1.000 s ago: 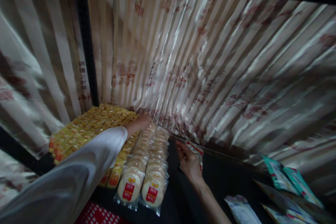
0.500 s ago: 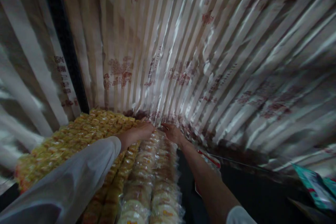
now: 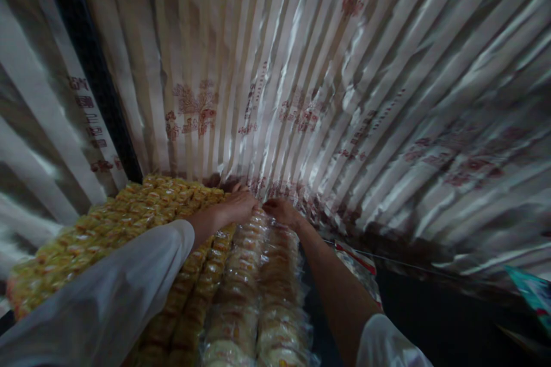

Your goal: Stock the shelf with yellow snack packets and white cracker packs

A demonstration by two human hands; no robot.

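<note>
Two long clear packs of round rice crackers (image 3: 258, 292) lie side by side on a dark shelf, running away from me. My left hand (image 3: 236, 206) rests on the far end of the left pack, fingers curled over it. My right hand (image 3: 282, 212) grips the far end of the right pack, fingers bent down. Both hands nearly touch each other at the back of the shelf. White sleeves cover both my arms.
Yellow snack packs (image 3: 107, 223) are stacked to the left of the crackers. Striped shiny foil bags (image 3: 301, 69) with red print fill the back. A red-and-white packet (image 3: 357, 264) lies right of my arm, and a teal packet (image 3: 534, 292) sits at far right.
My right hand left the red-and-white packet and reached forward to the far end of the cracker packs. My head moved closer, so the packs' near ends dropped out of view.
</note>
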